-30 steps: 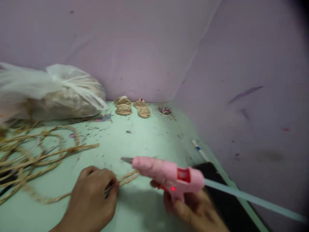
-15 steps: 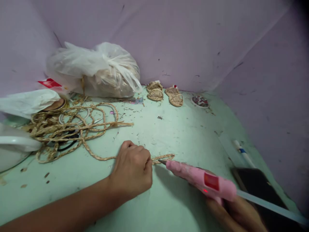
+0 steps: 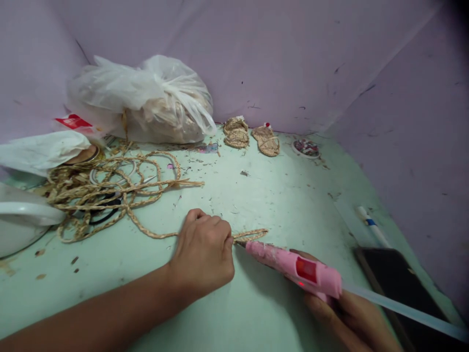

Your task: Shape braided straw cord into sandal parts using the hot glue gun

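My left hand (image 3: 203, 254) is closed, pinching the folded end of a braided straw rope (image 3: 252, 234) against the pale green tabletop (image 3: 278, 195). My right hand (image 3: 344, 315) grips a pink hot glue gun (image 3: 293, 266) with a clear glue stick trailing out of its back and a red light lit. The gun's nozzle tip touches the rope's folded end just right of my left fingers. From there the rope runs left into a loose tangled pile (image 3: 102, 190).
A tied plastic bag (image 3: 146, 105) of straw stuff sits at the back left by the purple wall. Two small woven sandals (image 3: 252, 137) and a little dish (image 3: 306, 146) lie at the back. A pen (image 3: 370, 226) and a dark phone (image 3: 395, 283) lie right. A white bowl (image 3: 22, 220) sits far left.
The view swung left and steadied. My right hand brought the glue gun down, so its nozzle now meets the rope end that my left hand pinches.
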The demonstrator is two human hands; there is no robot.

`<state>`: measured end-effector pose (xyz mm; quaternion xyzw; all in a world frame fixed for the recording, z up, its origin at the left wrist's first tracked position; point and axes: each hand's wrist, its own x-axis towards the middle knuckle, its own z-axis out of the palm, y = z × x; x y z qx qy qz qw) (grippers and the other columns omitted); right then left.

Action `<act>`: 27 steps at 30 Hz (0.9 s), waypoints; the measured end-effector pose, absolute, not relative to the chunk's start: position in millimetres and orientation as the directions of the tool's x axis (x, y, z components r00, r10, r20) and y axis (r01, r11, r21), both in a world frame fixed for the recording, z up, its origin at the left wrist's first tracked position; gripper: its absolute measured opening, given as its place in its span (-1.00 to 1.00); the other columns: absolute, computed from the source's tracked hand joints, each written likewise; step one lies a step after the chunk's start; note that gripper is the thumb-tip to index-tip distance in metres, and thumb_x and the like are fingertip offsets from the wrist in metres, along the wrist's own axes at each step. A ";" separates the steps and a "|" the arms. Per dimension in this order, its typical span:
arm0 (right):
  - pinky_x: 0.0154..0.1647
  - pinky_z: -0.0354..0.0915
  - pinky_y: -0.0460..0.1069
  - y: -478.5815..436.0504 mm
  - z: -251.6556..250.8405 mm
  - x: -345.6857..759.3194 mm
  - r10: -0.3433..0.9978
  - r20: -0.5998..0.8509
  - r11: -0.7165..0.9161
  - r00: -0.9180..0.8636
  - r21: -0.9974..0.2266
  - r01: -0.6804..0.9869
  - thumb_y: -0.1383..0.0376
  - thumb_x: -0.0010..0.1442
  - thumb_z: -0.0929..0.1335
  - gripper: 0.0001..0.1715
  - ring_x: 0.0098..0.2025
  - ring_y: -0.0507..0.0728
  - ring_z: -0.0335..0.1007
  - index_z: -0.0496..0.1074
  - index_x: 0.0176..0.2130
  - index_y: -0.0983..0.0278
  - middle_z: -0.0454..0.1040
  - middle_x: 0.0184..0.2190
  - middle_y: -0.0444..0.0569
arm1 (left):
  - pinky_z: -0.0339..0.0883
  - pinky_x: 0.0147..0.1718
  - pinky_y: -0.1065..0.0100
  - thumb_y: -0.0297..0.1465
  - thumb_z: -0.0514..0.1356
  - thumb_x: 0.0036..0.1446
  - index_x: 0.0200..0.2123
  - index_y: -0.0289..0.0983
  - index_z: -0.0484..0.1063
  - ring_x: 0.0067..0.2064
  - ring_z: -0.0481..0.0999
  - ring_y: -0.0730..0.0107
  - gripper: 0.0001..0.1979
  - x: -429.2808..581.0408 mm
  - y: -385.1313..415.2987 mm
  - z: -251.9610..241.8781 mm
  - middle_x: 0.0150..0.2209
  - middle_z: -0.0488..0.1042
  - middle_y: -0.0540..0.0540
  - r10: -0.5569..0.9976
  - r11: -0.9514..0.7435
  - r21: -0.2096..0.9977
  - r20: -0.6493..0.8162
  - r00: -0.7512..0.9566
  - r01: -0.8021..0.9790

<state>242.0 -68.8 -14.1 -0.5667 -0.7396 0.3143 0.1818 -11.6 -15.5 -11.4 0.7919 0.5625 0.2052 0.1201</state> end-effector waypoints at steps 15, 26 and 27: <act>-0.16 0.43 0.06 -69.9 -16.7 241.0 0.945 -0.112 0.170 -0.307 -0.632 0.756 0.18 0.19 0.21 -0.48 -0.06 0.24 0.40 0.20 0.14 0.11 0.35 0.06 -0.05 | 0.09 -0.21 0.14 -0.49 0.00 -0.02 -0.57 -0.28 0.29 -0.47 0.29 0.40 -0.85 -10.4 -15.6 -9.9 -0.54 0.39 -0.05 0.943 -0.332 0.412 0.169 0.287 0.849; -0.36 0.47 -0.01 -69.0 -13.4 243.9 0.980 -0.101 0.050 -0.171 -0.708 0.705 0.15 0.02 0.36 -0.59 -0.20 0.24 0.47 0.46 -0.09 0.14 0.53 -0.20 -0.04 | 0.10 -0.22 0.15 -0.50 0.02 -0.02 -0.56 -0.28 0.30 -0.48 0.29 0.39 -0.86 -9.9 -15.8 -9.5 -0.55 0.38 -0.05 0.941 -0.337 0.407 0.170 0.292 0.849; -0.38 0.47 -0.02 -69.1 -12.4 245.5 0.983 -0.082 0.054 -0.163 -0.725 0.687 0.15 0.00 0.38 -0.63 -0.22 0.24 0.47 0.48 -0.13 0.13 0.54 -0.22 -0.05 | 0.10 -0.22 0.15 -0.50 0.02 -0.03 -0.56 -0.29 0.30 -0.48 0.28 0.39 -0.87 -9.9 -15.9 -9.3 -0.55 0.38 -0.05 0.941 -0.338 0.405 0.170 0.294 0.849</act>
